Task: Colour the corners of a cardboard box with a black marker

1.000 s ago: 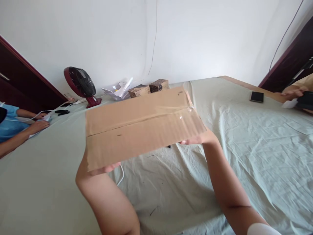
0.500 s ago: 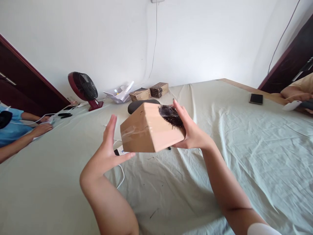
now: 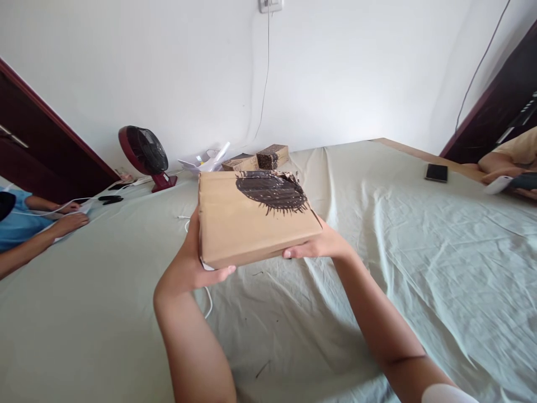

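I hold a flat brown cardboard box (image 3: 251, 221) above the pale green sheet (image 3: 377, 252), its broad face tilted toward me. A black scribbled patch (image 3: 272, 193) covers the upper right part of that face. My left hand (image 3: 191, 266) grips the box's near left corner, thumb under the edge. My right hand (image 3: 314, 247) supports the near right edge from below, fingers wrapped under it. A white cable (image 3: 207, 299) lies on the sheet beneath the box.
A dark red fan (image 3: 145, 154), white papers (image 3: 205, 162) and two small brown boxes (image 3: 260, 158) stand by the far wall. A phone (image 3: 436, 172) lies at right. Another person's arms (image 3: 37, 235) rest at left; a second person's arm (image 3: 503, 168) at right.
I have turned the box over in my hands: first its plain taped face showed, then an end, now the face with the black scribble. Both hands regripped the near edge.
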Available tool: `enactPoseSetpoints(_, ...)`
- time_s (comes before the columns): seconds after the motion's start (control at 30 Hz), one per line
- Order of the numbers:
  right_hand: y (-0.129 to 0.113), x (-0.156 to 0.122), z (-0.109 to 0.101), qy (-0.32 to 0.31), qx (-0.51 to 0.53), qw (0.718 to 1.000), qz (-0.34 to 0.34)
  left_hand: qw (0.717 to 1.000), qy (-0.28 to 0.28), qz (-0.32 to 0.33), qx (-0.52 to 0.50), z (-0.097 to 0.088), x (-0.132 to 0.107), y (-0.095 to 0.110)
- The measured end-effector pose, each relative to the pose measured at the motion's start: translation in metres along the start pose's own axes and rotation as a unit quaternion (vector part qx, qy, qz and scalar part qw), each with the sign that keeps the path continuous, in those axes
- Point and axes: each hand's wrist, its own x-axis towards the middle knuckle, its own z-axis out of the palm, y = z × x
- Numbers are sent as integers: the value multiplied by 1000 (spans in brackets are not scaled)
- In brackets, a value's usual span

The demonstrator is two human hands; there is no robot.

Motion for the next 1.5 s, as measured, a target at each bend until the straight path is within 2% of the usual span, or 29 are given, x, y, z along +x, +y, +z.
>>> enactPoseSetpoints(0.07,0,1,3,-12,9,1000,-24,998,-36,-35,-37,-1,0,-4)
enactPoseSetpoints(0.13,-1,1,8,15,7,999,-33,993,-55,-76,-78,2,3,-4)
enactPoseSetpoints(0.2,-4,3,16,77,-20,997,-20,992,-19,-88,-87,8,7,1)
enactPoseSetpoints(0.27,-7,4,27,145,-74,987,0,995,44,-58,-66,19,13,11)
enactPoseSetpoints(0.33,-10,6,40,199,-135,971,7,996,67,-21,-60,33,19,25)
enactPoseSetpoints(0.43,-13,6,57,246,-200,948,1,992,104,26,-62,56,26,42)
enactPoseSetpoints(0.53,-17,4,63,271,-224,936,-21,984,156,76,-52,67,31,49)
enactPoseSetpoints(0.6,-20,3,57,247,-201,946,-50,976,180,98,-71,64,31,45)
enactPoseSetpoints(0.67,-21,2,44,216,-118,968,-55,967,197,98,-133,56,28,36)
enactPoseSetpoints(0.7,-20,2,37,207,-59,976,-32,959,202,88,-180,51,26,31)
enactPoseSetpoints(0.77,-15,3,26,190,59,978,68,937,207,45,-279,45,22,20)
enactPoseSetpoints(0.83,-7,4,22,136,159,963,167,909,210,-1,-359,43,19,12)
enactPoseSetpoints(0.87,-2,4,23,97,212,953,195,897,212,-22,-387,44,19,9)
enactPoseSetpoints(0.97,11,4,32,10,365,904,223,882,186,-102,-421,48,24,2)
enactPoseSetpoints(1.03,16,2,36,7,409,885,221,887,154,-131,-416,49,29,-1)
enactPoseSetpoints(1.1,15,1,34,30,376,907,187,899,135,-107,-403,47,33,-4)
enactPoseSetpoints(1.17,11,1,26,56,276,951,130,910,114,-66,-393,42,33,-5)
enactPoseSetpoints(1.23,7,1,16,61,166,981,83,913,89,-42,-396,38,28,-3)
enactPoseSetpoints(1.33,5,2,3,37,78,996,36,909,62,-30,-411,33,18,4)
enactPoseSetpoints(1.5,7,0,-8,-3,-14,1000,-12,916,16,-28,-400,30,10,20)
